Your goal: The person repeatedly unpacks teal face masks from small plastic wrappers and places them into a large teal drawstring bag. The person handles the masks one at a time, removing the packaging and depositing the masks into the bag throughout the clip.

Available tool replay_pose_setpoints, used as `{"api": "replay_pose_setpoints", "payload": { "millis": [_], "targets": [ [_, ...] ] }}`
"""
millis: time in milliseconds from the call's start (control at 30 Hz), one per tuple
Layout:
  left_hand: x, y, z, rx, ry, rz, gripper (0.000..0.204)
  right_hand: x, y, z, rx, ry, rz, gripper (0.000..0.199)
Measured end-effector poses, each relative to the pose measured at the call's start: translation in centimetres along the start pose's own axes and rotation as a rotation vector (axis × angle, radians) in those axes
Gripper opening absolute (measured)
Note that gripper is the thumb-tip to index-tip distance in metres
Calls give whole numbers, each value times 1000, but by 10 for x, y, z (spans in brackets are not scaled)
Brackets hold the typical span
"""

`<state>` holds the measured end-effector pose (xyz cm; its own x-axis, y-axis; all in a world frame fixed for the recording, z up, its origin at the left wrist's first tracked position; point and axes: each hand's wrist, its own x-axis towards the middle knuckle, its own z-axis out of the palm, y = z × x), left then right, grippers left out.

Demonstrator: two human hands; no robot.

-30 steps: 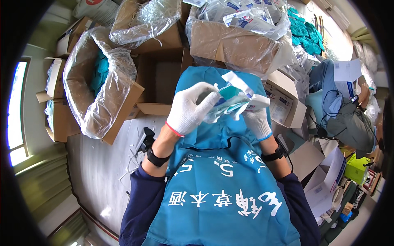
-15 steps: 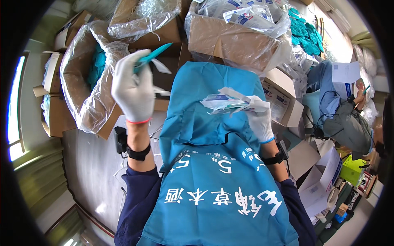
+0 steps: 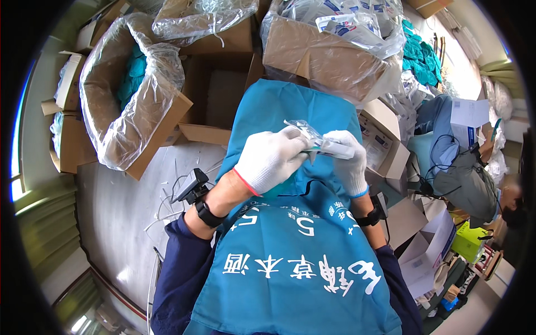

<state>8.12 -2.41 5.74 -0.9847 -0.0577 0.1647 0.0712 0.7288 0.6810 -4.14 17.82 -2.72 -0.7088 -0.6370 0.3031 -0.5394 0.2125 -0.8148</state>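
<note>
Plastic pkt is above the upper part of my apron. My gloved L hand pinches its left side, fingers bunched; R hand grips its right end. Prob. v. light, thin, floppy, film likely slippery; best held by edges w/ flat pinch, middle uncrushed.
</note>
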Motion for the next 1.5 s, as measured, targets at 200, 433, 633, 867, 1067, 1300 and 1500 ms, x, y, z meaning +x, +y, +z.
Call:
{"api": "replay_pose_setpoints", "payload": {
  "millis": [200,433,633,867,1067,1300,1500],
  "targets": [
    [6,-15,6,57,-95,-58,26,11,-25,6,-207,-123,-194,21],
    [-6,-38,-19,-333,219,-140,22,25,-2,-5,-236,-115,23,19],
    [-33,-66,-68,-721,690,-293,9,58,49,-51,-281,25,141,12],
    [-37,-69,-53,-892,645,-602,16,248,27,-138,112,385,335,42],
    [-25,-72,-26,-1044,680,-558,21,268,38,-125,-648,457,-38,64],
    [0,-71,0,-1210,565,-559,29,105,-40,19,632,-109,119,68],
    [0,-86,8,-1481,717,-832,61,79,-68,34,417,102,225,21]
  ]
}}
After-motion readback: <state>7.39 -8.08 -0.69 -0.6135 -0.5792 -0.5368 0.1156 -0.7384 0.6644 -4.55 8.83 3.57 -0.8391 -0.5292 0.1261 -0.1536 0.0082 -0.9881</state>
